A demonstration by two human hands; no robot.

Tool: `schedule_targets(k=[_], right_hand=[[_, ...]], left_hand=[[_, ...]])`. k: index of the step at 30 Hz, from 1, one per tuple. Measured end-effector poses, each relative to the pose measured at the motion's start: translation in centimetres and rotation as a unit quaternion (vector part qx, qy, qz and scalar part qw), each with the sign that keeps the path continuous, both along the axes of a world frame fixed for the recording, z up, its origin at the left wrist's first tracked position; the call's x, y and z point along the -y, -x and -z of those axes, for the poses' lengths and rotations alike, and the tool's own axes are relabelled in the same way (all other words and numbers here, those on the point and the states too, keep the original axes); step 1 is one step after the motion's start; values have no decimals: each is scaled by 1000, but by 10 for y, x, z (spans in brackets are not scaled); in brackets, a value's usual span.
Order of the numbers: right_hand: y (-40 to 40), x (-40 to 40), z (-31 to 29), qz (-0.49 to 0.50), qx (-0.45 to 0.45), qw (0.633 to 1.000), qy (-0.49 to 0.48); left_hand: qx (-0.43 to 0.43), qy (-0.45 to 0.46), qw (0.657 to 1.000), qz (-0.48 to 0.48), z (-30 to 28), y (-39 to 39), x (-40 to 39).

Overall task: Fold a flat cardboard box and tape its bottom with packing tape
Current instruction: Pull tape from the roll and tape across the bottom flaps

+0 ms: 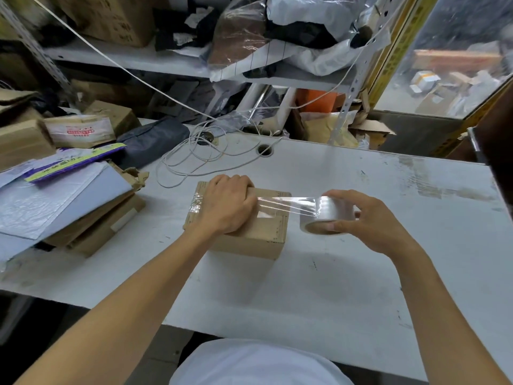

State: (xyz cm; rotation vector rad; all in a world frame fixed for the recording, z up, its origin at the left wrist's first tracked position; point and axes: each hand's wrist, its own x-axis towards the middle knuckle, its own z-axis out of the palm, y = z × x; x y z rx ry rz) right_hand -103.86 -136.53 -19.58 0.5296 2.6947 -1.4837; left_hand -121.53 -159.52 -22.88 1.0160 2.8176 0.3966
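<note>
Our left hand (226,205) presses flat on the cardboard box (249,240) mid-table while our right hand (369,218) grips the tape roll (324,215) just off its right edge, strip stretched leftward across the seam.

Even indoor light, soft shadows, wide-angle bending at edges.

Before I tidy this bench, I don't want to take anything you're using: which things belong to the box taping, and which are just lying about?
In use:
cardboard box, pressed down by the left hand
tape roll, held by the right hand
tape strip, stretched from box to roll

Lying about:
white cord
stack of mailers and flat cardboard
small boxes
</note>
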Motion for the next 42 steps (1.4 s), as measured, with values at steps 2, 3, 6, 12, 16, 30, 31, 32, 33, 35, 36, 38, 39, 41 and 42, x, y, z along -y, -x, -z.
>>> schedule_targets(k=[2,3,6,12,16,30,31,32,33,35,36,38,39,41,42], right_hand=[[-2,3,3,6,-7,1000,7],[-3,4,5,9,-10,1000,10],[-8,6,12,16,-6,1000,26],[-14,11,37,56,-4,996,71],[-11,18,56,60,-5,993,97],[-1,36,74,60,-13,996,72],[-1,37,75,59,-10,996,65],[0,38,74,56,-6,997,58],[2,38,74,52,-2,997,51],[5,39,72,45,3,998,39],[6,40,72,41,6,998,38],[3,41,71,24,17,998,49],[0,39,71,17,20,997,67],[-8,29,72,52,0,991,127],[-11,22,74,105,-20,984,141]], left_hand=[[-2,38,998,-41,0,-2,-6],[-7,62,997,-53,-1,-2,-8],[-33,103,993,-57,-3,-6,-10],[-52,108,990,-80,-3,-7,-11],[-46,120,989,-79,-4,-8,-12],[-46,116,989,-76,-5,-4,-8],[-45,117,989,-76,-5,-5,-7],[-43,115,990,-76,-5,-5,-6],[-44,110,990,-71,-6,-5,-5],[-42,87,995,-34,-7,-6,-3],[-36,70,997,3,-8,-6,-4],[-15,50,996,79,-7,-11,-8],[-12,52,994,97,-6,-14,-9],[-25,63,993,100,-3,-19,-8],[-31,63,993,97,-1,-20,-6]])
